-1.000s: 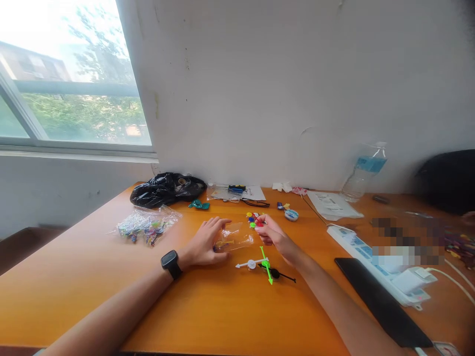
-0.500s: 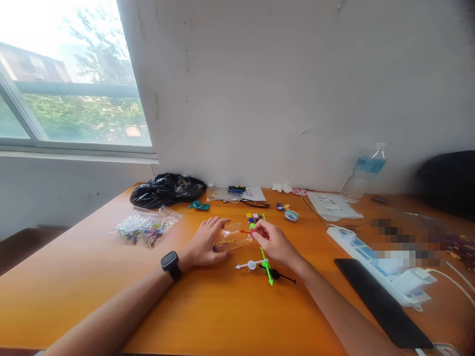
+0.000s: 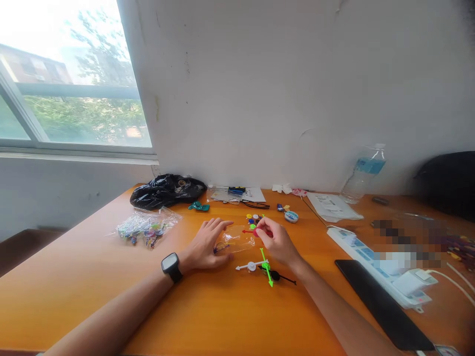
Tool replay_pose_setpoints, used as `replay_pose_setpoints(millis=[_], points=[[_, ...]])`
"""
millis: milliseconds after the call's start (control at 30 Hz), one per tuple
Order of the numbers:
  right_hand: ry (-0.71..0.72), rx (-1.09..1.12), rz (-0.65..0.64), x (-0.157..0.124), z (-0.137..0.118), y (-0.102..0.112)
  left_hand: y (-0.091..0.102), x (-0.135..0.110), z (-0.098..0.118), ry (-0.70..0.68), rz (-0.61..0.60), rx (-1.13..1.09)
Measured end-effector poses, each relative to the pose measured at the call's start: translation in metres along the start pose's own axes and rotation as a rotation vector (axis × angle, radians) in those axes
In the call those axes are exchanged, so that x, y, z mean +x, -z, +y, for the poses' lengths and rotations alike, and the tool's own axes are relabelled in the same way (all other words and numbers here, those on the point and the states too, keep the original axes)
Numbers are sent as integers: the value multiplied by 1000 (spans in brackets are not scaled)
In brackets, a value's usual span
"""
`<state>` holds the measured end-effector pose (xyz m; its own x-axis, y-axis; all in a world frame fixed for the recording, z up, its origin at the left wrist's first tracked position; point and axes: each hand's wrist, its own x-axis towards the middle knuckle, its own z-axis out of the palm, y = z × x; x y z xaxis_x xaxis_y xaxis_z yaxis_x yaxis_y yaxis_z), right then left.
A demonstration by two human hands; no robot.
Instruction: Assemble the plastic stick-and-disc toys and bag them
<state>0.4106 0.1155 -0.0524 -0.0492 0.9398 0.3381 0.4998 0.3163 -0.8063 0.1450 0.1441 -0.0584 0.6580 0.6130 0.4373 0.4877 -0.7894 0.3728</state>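
My right hand pinches a red arrow spinner between thumb and fingertips, its head pointing left. My left hand, with a watch on the wrist, rests on the table with its fingers apart. It lies at the left side of a clear plastic bag; whether it presses on the bag is hard to tell. Nearer to me are a white arrow spinner, a green arrow spinner and a black arrow spinner, crossing one another. Several small coloured discs lie beyond my right hand.
A filled clear bag and a black plastic bag are at the left. On the right lie a power strip, a dark flat slab and a white packet. A water bottle stands by the wall.
My right hand has shifted slightly to the right with the red arrow spinner still pinched in it. My left hand has barely moved.
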Motion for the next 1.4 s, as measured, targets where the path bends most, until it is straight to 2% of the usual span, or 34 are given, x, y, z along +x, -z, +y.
replay_pose_setpoints(millis=[300,600,867,1000,1200,1267,1400], points=[[85,-58,-30,-9,-15,-7,1,0,5,-12,26,16],[109,-80,-165,-11,-13,-13,-2,0,2,-35,58,50],[93,-135,-120,-9,-5,-9,-3,0,-2,9,101,70],[134,-59,-115,-8,-9,-8,-4,-1,-1,13,90,70],[108,-23,-92,-8,-2,-17,-8,1,2,12,89,47],[133,-73,-55,-9,0,-22,-9,1,4,6,100,40],[269,-186,33,-13,-5,-29,-12,2,8,-11,117,50]])
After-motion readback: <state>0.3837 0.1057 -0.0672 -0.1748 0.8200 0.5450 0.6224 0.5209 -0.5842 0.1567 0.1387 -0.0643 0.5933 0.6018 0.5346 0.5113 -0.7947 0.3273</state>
